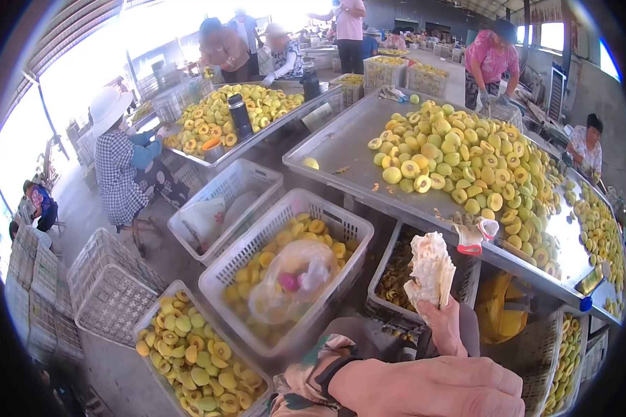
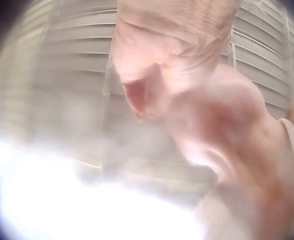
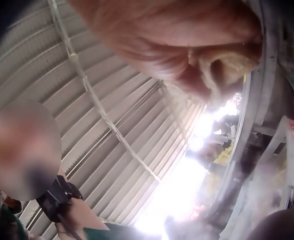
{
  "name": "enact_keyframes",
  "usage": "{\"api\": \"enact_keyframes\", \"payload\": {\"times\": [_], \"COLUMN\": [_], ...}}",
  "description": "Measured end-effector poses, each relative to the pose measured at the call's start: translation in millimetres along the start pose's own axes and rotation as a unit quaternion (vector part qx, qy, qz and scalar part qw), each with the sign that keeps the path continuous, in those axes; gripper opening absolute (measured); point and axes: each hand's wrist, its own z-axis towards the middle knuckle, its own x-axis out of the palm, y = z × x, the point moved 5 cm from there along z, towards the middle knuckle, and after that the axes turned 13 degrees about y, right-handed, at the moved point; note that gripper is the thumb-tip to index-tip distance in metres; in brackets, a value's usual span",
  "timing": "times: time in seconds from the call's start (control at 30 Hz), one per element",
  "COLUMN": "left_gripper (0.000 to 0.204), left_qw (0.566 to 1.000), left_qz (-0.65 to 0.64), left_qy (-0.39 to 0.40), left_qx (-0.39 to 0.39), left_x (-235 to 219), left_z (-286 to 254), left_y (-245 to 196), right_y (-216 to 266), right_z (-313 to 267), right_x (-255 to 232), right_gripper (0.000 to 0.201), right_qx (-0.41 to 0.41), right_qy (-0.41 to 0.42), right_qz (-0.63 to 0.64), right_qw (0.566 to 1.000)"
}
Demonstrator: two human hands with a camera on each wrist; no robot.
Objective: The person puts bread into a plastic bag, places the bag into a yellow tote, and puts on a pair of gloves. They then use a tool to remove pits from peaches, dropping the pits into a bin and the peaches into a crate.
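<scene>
Off-white, flaky, bread-like piece (image 1: 430, 267), torn edges, held up in my right fingers (image 1: 438, 316); they close on its lower end in a pinch, the rest sticking up unsupported. Right wrist view agrees, pale stuff against the fingers, though the exact grip is partly hidden. My left fingers (image 1: 476, 381) are in front, low and near the head camera, knuckles up, tips out of sight; the left wrist view is blur and glare, so can't tell how far they're bent or whether they have hold of anything. Piece sits in the air in front of the metal counter (image 1: 348, 132), above a crate (image 1: 375, 288) of dark scraps (image 1: 395, 281). Main risk, my guess: the top breaks off, since it looks ragged and my hold is only at the bottom; squeezing harder probably crushes that end. Bits would likely drop among the scraps, or reach the fruit heap (image 1: 459, 149) if I swing toward the counter. Another: a white glove (image 1: 471, 240) with a red cuff lies on the counter's near edge, just beside the piece; a careless elbow or knuckle could knock it down. To my left, a plastic bag (image 1: 285, 281) lies on fruit halves (image 1: 268, 257) in a white crate (image 1: 325, 300); crumbs could land there too if I tear the piece over it. Left fingers also block part of my view down, so a bump between them and the right looks possible.
</scene>
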Motion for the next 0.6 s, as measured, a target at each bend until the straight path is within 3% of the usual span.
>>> {"api": "enact_keyframes", "payload": {"times": [0.03, 0.07, 0.2, 0.37, 0.5, 0.6], "left_gripper": [0.018, 0.018, 0.017, 0.013, 0.007, 0.008], "left_qw": [0.971, 0.887, 0.901, 0.848, 0.844, 0.862], "left_qz": [0.228, 0.445, 0.414, 0.464, 0.484, 0.485], "left_qy": [0.06, 0.111, 0.116, 0.25, 0.229, 0.143], "left_qx": [-0.041, -0.052, -0.051, -0.051, -0.023, -0.027], "left_x": [-1, -1, -7, -10, -11, -5], "left_z": [2, 2, 0, 4, 5, 1], "left_y": [-3, -5, -2, -15, -16, -11], "right_y": [0, 0, 2, 5, 3, -11], "right_z": [0, 1, -1, -8, -10, -12], "right_x": [0, 2, 4, 5, 5, -1], "right_gripper": [0.042, 0.042, 0.043, 0.042, 0.038, 0.036], "right_qx": [0.0, -0.002, 0.001, 0.007, 0.006, 0.03], "right_qy": [-0.001, -0.001, -0.003, 0.002, -0.001, 0.006], "right_qz": [0.002, 0.004, 0.013, 0.014, -0.012, -0.047], "right_qw": [1.0, 1.0, 1.0, 1.0, 1.0, 0.998]}}
